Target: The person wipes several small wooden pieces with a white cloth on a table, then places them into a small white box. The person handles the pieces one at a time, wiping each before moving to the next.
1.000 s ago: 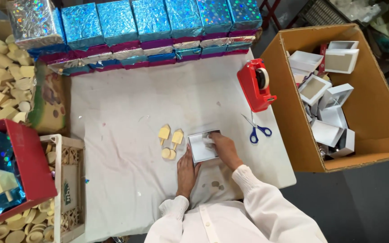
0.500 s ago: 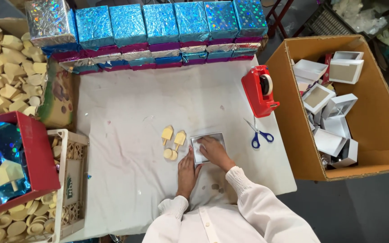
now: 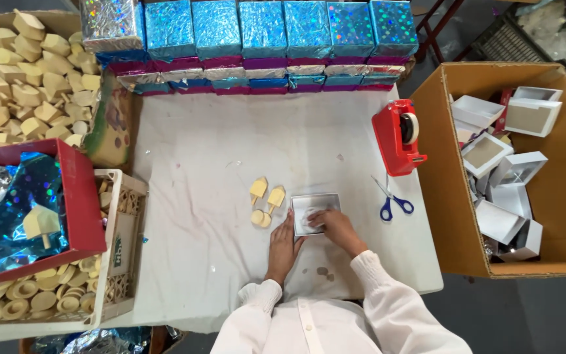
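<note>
A small white open box [image 3: 314, 204] with a silvery lining lies on the white tablecloth in front of me. My right hand [image 3: 333, 225] presses its fingers down inside the box. My left hand [image 3: 284, 244] lies flat against the box's left side, steadying it. Just left of the box lie a few pale wooden spinning tops [image 3: 264, 199].
A red tape dispenser [image 3: 397, 136] and blue-handled scissors [image 3: 391, 200] lie to the right. A cardboard carton [image 3: 450, 216] of small white boxes stands beyond the table's right edge. Shiny blue wrapped boxes [image 3: 263, 33] line the back. Bins of wooden pieces [image 3: 27, 78] and a red tray [image 3: 83, 203] of foil sit left.
My right hand has slid a little lower inside the box. The left hand stays at the box's side. The view has shifted slightly.
</note>
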